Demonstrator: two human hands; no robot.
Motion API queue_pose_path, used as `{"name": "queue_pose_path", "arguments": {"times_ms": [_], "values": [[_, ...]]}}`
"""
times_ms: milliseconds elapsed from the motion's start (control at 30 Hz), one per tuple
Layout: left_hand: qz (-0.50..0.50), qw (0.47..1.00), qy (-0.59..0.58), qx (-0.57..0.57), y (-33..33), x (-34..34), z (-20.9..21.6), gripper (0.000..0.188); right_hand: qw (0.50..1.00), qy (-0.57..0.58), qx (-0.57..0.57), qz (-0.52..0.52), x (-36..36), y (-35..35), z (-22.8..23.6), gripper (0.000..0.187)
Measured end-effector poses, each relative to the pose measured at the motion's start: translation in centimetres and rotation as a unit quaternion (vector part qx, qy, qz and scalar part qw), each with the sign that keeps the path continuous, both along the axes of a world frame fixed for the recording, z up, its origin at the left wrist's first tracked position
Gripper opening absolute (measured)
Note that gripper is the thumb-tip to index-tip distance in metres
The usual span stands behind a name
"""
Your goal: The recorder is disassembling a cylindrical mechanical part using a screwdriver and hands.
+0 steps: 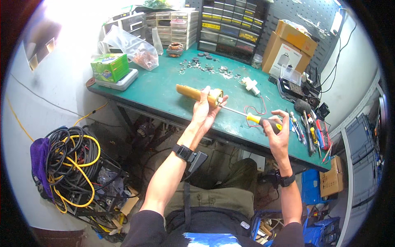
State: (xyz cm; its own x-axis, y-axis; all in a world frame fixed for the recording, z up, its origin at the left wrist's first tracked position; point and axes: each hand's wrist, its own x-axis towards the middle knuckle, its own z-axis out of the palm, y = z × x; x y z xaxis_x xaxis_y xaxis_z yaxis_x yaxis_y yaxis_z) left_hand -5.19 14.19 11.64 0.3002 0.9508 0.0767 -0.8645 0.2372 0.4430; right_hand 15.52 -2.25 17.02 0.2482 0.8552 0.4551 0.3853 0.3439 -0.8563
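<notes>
Above the near edge of the green workbench (156, 94), my left hand (201, 112) is closed around a long tan-yellow tube-shaped casing (189, 92). Its round right end holds a pale part and faces my right hand. A screwdriver (254, 118) with a yellow and dark handle sits in the closed fingers of my right hand (278, 138). Its thin shaft runs left to that round end; whether the tip sits in a screw is too small to tell. Behind the screwdriver, a white plastic part (250, 85) with a thin red wire lies on the bench.
Small metal and black pieces (205, 66) are scattered farther back. Pliers and other hand tools (306, 123) lie at the right edge. A green box (109, 67) rests on a grey case at left. Drawer cabinets (228, 29) and cardboard boxes (286, 49) line the back.
</notes>
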Motion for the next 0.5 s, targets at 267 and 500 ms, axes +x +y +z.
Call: {"name": "queue_pose_path", "arguments": {"times_ms": [267, 500], "values": [[-0.001, 1.000, 0.008, -0.003, -0.2, -0.2, 0.1, 0.052, 0.995, 0.057, -0.079, -0.002, 0.3, 0.2, 0.4, 0.050], [-0.004, 1.000, 0.006, 0.000, -0.2, -0.2, 0.1, 0.052, 0.990, 0.072, -0.122, -0.014, 0.3, -0.2, 0.8, 0.050]]}}
